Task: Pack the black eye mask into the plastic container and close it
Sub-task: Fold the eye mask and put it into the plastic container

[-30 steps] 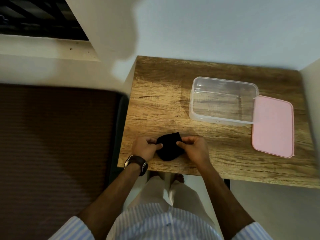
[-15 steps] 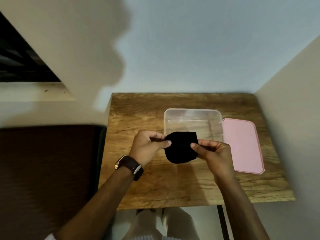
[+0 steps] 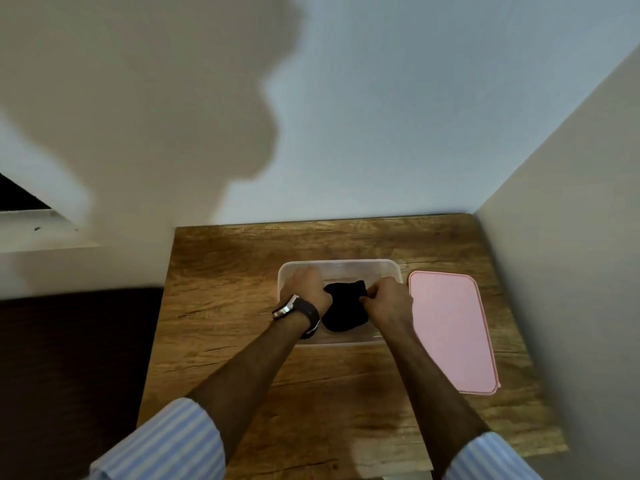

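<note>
The folded black eye mask (image 3: 345, 310) is inside the clear plastic container (image 3: 341, 265), which stands open on the wooden table (image 3: 228, 278). My left hand (image 3: 306, 285), with a dark watch at the wrist, grips the mask's left edge. My right hand (image 3: 389, 299) pinches its right edge. Both hands reach down into the container. The pink lid (image 3: 450, 327) lies flat on the table just right of the container.
Walls close in behind the table and along its right side. A dark brown mat (image 3: 69, 375) covers the floor to the left of the table. A window ledge (image 3: 34, 223) shows at the far left.
Both hands carried the mask from the table's front edge forward and lowered it into the container. The camera view tilted upward toward the wall.
</note>
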